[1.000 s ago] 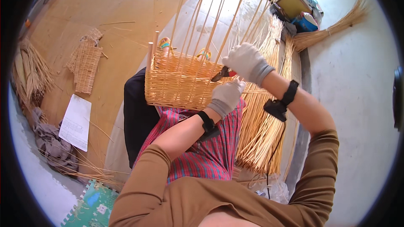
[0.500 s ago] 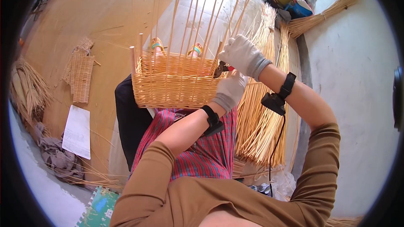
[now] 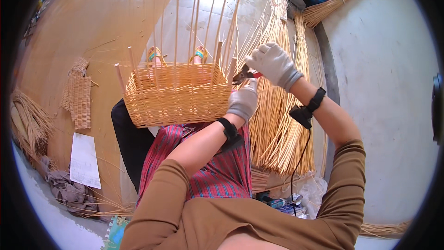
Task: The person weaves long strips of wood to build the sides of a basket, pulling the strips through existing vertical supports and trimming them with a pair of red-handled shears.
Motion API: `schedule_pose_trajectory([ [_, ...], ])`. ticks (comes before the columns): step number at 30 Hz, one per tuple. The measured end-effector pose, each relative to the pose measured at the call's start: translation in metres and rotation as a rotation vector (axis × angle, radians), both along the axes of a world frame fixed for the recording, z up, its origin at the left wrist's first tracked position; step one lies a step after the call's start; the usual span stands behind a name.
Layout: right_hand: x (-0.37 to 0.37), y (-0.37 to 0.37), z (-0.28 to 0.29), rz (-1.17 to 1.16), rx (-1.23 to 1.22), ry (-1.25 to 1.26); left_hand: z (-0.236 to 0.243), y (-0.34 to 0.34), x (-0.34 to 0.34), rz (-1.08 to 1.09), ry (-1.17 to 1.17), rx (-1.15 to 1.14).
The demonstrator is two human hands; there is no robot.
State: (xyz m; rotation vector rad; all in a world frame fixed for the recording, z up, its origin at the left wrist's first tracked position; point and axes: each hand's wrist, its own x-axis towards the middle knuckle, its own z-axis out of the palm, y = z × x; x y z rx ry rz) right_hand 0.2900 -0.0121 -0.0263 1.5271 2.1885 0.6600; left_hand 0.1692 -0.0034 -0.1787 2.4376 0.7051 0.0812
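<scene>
A rectangular woven wicker basket [image 3: 180, 97] rests on my lap, its tall thin stakes rising from the weave and thick short posts at the corners. My left hand [image 3: 242, 101], in a white glove, grips the basket's right end with the thumb upward. Just above it, my gloved right hand [image 3: 272, 65] is closed around red-handled pruning shears [image 3: 242, 75]. Their dark blades are by the right corner post, close to my left thumb. Whether the blades touch any cane I cannot tell.
Long bundles of cane [image 3: 277, 129] lie on the floor to the right, beside a pale wall. Left are a flat woven piece [image 3: 82, 95], a paper sheet [image 3: 85, 159], a grey cloth [image 3: 69, 190] and another cane bundle [image 3: 30, 118]. A cable [image 3: 301, 157] hangs from my right wrist band.
The basket and both hands appear further left in view, with the basket tilted differently. The shears have come away from the stakes to the outside of the right corner post.
</scene>
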Motion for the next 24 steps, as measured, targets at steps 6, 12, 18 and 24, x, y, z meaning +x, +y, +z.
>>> schedule_pose_trajectory([
  [6, 0.014, -0.013, -0.029, 0.145, 0.263, 0.083, -0.007, 0.013, 0.025, 0.059, 0.03, -0.002],
  [12, 0.022, -0.017, -0.021, 0.093, 0.201, 0.116, -0.023, 0.006, 0.03, 0.203, -0.07, 0.115],
  [18, 0.02, -0.008, -0.033, 0.178, 0.261, 0.08, -0.016, 0.008, 0.031, 0.084, -0.081, 0.202],
  [24, 0.049, -0.027, -0.032, -0.021, 0.075, 0.28, -0.029, -0.053, -0.009, -0.108, 0.078, 0.518],
])
